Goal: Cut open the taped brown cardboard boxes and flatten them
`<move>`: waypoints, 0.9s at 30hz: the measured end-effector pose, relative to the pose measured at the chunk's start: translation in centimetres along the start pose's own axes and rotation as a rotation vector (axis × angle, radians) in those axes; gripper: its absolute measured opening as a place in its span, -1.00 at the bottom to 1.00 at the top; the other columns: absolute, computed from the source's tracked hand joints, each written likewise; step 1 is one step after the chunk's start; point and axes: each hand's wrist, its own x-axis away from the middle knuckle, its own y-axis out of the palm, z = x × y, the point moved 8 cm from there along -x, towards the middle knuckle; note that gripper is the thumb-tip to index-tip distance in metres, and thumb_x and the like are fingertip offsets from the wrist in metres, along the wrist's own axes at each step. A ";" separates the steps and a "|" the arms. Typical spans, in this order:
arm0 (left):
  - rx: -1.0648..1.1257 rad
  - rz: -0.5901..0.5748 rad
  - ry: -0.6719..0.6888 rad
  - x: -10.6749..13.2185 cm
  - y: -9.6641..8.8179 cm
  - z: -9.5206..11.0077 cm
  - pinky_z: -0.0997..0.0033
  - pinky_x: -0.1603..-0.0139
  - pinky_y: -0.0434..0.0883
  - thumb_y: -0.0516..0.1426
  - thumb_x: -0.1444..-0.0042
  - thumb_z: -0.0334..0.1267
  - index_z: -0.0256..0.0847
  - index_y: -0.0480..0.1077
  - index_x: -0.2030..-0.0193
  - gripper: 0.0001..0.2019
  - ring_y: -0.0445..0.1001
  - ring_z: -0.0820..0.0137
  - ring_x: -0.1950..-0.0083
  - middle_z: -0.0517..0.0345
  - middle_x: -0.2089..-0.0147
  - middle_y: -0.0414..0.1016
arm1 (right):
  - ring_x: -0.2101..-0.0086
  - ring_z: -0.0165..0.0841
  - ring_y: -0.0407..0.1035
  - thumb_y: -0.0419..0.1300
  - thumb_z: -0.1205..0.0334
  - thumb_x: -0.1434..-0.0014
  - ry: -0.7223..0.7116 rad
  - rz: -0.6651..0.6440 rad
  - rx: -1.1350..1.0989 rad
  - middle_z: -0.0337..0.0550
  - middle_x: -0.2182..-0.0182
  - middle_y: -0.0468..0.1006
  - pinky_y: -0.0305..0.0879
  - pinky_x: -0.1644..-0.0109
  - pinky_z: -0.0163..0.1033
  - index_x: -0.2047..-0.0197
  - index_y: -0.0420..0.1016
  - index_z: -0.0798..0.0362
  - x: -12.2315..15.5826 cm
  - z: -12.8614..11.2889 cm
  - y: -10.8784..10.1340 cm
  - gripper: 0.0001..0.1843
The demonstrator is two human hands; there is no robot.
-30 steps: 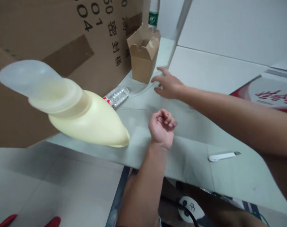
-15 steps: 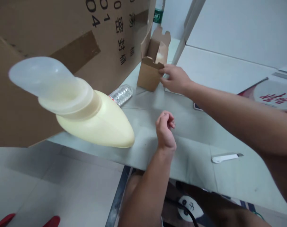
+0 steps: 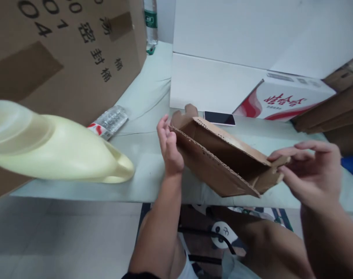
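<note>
A small brown cardboard box point(image 3: 220, 155) is between my two hands above the front of the table. Its top gapes open, its long sides stand close together, and its inside is dark. At the box's left end, my left hand point(image 3: 170, 149) has its fingers curled against the edge. My right hand point(image 3: 316, 174) pinches a short end flap between thumb and fingers at the other end. Left of my left hand is a pale yellow bottle-shaped object point(image 3: 77, 151) with a translucent top, close to the camera. A clear plastic bottle point(image 3: 111, 120) lies behind it.
A large printed carton point(image 3: 77, 77) fills the back left, with an upright water bottle point(image 3: 151, 27) beside it. White boxes point(image 3: 211, 81) line the back. A phone point(image 3: 219, 118) lies before them, near a red-and-white carton point(image 3: 284, 99). Brown cardboard point(image 3: 319, 108) stands far right.
The small box has come from beside the large carton to the table's front, and its opening now faces me. Both hands have moved onto its ends. My view has swung right.
</note>
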 end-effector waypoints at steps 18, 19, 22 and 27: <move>-0.257 -0.285 0.270 1.0 4.1 -3.1 0.16 -0.24 0.43 0.18 -0.11 -0.01 -0.02 0.34 0.09 -0.72 0.53 0.23 -0.08 0.14 0.04 0.55 | 0.21 -0.32 0.44 0.26 0.28 -0.12 -0.464 -0.199 -0.114 -0.05 0.06 0.43 0.45 0.31 -0.24 -0.04 0.54 -0.04 7.4 3.2 -1.3 -0.62; -0.242 -0.275 0.272 1.1 4.1 -3.2 0.17 -0.22 0.44 0.18 -0.10 0.01 -0.03 0.33 0.08 -0.70 0.53 0.24 -0.05 0.14 0.08 0.54 | 0.17 -0.31 0.44 0.25 0.29 -0.12 -0.463 -0.184 -0.107 -0.04 0.02 0.42 0.45 0.29 -0.22 -0.09 0.53 -0.05 7.5 3.6 -1.4 -0.57; -0.231 -0.216 0.266 1.2 4.2 -3.1 0.24 -0.07 0.48 0.15 -0.04 0.03 -0.10 0.33 0.10 -0.65 0.53 0.27 0.07 0.14 0.19 0.48 | 0.12 -0.26 0.42 0.24 0.27 -0.15 -0.450 -0.126 -0.105 -0.01 -0.07 0.38 0.46 0.23 -0.17 -0.24 0.46 -0.10 7.6 4.9 -1.8 -0.44; -0.147 -0.184 0.282 1.5 4.8 -2.5 0.26 0.02 0.44 0.12 0.02 -0.06 -0.18 0.35 0.19 -0.70 0.49 0.31 0.17 0.14 0.29 0.46 | -0.14 -0.03 0.33 0.18 -0.04 -0.29 -0.333 -0.016 -0.074 0.03 -0.20 0.31 0.40 -0.14 0.12 -0.43 0.31 -0.20 7.1 7.4 -2.3 -0.33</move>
